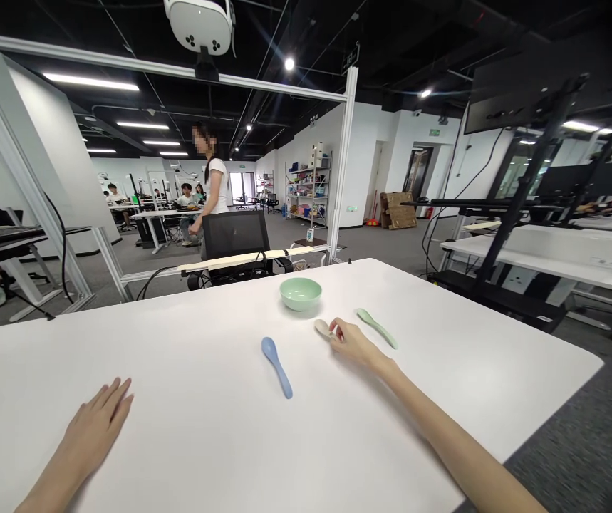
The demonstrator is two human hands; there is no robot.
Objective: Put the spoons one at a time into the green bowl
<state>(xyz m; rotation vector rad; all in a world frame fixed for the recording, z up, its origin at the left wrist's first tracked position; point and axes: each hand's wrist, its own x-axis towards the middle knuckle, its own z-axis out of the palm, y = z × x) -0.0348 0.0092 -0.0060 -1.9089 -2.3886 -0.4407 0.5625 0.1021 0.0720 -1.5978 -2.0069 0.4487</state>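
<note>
My right hand is over the table, its fingers closed at the neck of a beige spoon. The spoon's bowl shows past my fingertips; its handle is hidden under the hand. Just behind is a light green bowl, with no contents visible. A pale green spoon lies to the right of my right hand, and a blue spoon to its left, nearer to me. At the left, my left hand rests flat on the table with fingers stretched out, holding nothing.
The white table has rounded corners. Along its far side stand an aluminium frame and a black office chair. A person walks behind the chair. At the right is another white desk with a black stand.
</note>
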